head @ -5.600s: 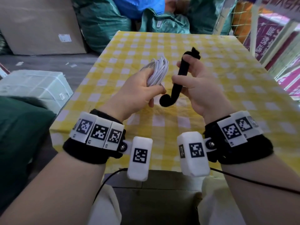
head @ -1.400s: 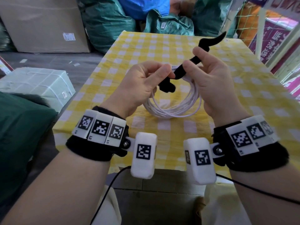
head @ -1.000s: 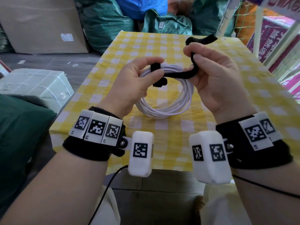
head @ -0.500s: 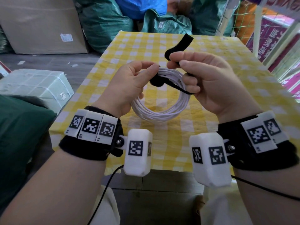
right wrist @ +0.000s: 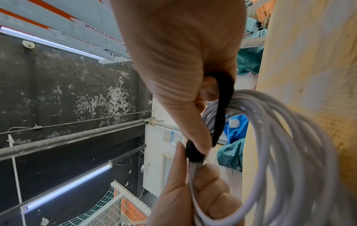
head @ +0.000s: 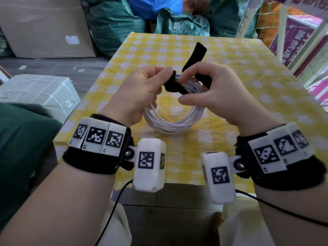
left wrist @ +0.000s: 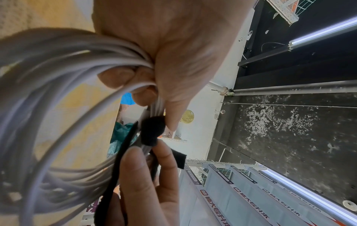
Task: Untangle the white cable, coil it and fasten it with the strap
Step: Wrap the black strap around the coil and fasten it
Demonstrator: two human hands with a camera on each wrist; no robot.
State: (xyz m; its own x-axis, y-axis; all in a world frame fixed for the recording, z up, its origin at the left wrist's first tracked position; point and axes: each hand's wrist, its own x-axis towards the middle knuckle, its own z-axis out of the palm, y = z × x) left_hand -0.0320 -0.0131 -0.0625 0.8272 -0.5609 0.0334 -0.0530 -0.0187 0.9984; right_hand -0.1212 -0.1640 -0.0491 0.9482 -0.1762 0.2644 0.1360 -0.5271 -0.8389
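Note:
The white cable (head: 170, 122) is wound into a round coil and held upright above the yellow checked table (head: 248, 80). My left hand (head: 159, 77) grips the top of the coil, thumb pressing one end of the black strap (head: 174, 86) against the strands. My right hand (head: 182, 89) pinches the strap just beside it, and the strap runs round the bundle. Its free tail (head: 195, 55) sticks up behind my right fingers. In the left wrist view the strap (left wrist: 152, 131) sits on the coil (left wrist: 58, 73). In the right wrist view the strap (right wrist: 222, 107) loops over the cable (right wrist: 289, 152).
The table's near edge (head: 177, 181) lies just under my wrists. Green sacks (head: 115, 23) and a cardboard box (head: 44, 27) stand beyond the far edge. A strapped white parcel (head: 39, 93) sits on the floor at left. A netted frame (head: 252, 16) is at right.
The strap, earlier held apart from the coil, now wraps its top. In the last half second my right fingers slid down to pinch it close against the cable, the tail still pointing up.

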